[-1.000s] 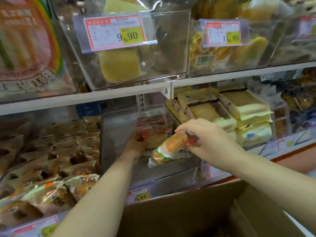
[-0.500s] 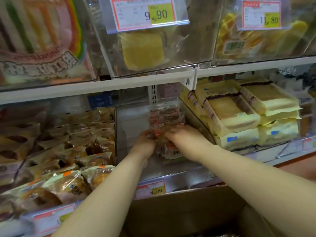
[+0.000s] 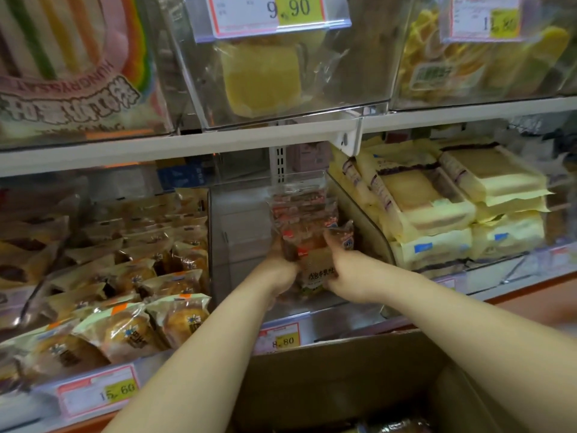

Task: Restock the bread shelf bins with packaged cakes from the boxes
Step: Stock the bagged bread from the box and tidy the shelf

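- Your left hand (image 3: pixel 278 265) and right hand (image 3: pixel 345 270) are both deep in the clear middle bin (image 3: pixel 237 220) on the lower shelf, close together with only the packs between them.
- The packaged cakes (image 3: pixel 307 226) stand on edge in a short row at the right side of that bin, close to its right wall; you clamp them from both sides.
- Your left hand curls round the left edge of the row. Its fingertips are hidden behind the wrappers.
- Your right hand grips the right edge, thumb laid across the front pack and fingers tucked behind a pack just beside the bin's wall.
- The left half of the bin floor is bare.
- An 8.80 price tag (image 3: pixel 281 337) sits on the bin's front lip, just under your forearms.
- The open cardboard box (image 3: pixel 343 385) is right below the shelf edge, under both arms; a wrapped pack shows at its bottom edge, too blurred to identify.
- The bin to the left is full of wrapped round buns (image 3: pixel 134 310), with a 15.60 tag (image 3: pixel 103 392) on its front.
- The bin to the right holds stacked yellow cake packs (image 3: pixel 437 210).
- On the shelf above, a clear bin carries a 9.90 tag (image 3: pixel 274 12) and one pale yellow cake (image 3: pixel 262 79).
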Motion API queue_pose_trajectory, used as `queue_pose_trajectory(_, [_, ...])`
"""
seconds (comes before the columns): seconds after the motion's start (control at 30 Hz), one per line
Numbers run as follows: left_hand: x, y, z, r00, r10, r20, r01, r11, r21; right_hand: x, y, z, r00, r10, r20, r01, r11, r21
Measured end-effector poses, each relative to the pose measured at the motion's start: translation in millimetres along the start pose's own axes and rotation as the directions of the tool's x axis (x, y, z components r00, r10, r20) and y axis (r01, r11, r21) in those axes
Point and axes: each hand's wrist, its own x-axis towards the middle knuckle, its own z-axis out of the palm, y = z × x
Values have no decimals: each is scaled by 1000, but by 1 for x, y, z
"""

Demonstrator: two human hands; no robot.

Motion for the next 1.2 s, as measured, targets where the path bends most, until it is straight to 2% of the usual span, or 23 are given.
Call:
queue_pose_trajectory(0.13, [6, 1, 1, 1000, 11, -2, -11, 982, -191, 15, 2, 1, 999, 37, 10, -38, 998, 41])
queue_pose_trajectory(0.27, [10, 4, 0, 999, 35, -29, -40, 980, -196, 13, 2, -1, 999, 42, 3, -42, 997, 62])
queue_pose_trajectory(0.4, [0, 6, 0, 1000, 3, -4, -4, 999, -51, 4, 9, -3, 1000, 30, 9, -30, 998, 52])
queue_pose_trajectory(0.5, [-15, 15, -1, 998, 16, -60, -1, 972, 233, -14, 10, -8, 996, -27, -79, 29, 999, 28])
queue_pose_trajectory(0.57, [-28, 20, -2, 990, 75, -116, -28, 931, 365, -35, 9, -11, 978, -96, -184, 97, 995, -4])
queue_pose_trajectory(0.63, [-50, 19, -1, 966, 198, -163, -123, 916, 381, -62, 8, -9, 944, -185, -274, 181, 983, -39])
queue_pose_trajectory(0.73, [-91, 7, 3, 867, 453, -206, -330, 833, 443, -100, 13, 7, 871, -302, -388, 297, 952, -74])
queue_pose_trajectory(0.83, [-123, -14, 7, 801, 575, -168, -434, 751, 498, -123, 26, 36, 839, -355, -412, 352, 932, -87])
queue_pose_trajectory(0.93, [-138, -35, 9, 808, 584, -77, -454, 701, 550, -131, 40, 70, 885, -364, -290, 333, 931, -150])
queue_pose_trajectory(1.07, [-141, -57, 13, 893, 445, 61, -376, 667, 643, -123, 57, 114, 972, -222, 75, 235, 913, -335])
queue_pose_trajectory(1.2, [-135, -75, 15, 954, 231, 191, -290, 551, 782, -103, 86, 148, 939, 23, 343, 141, 885, -444])
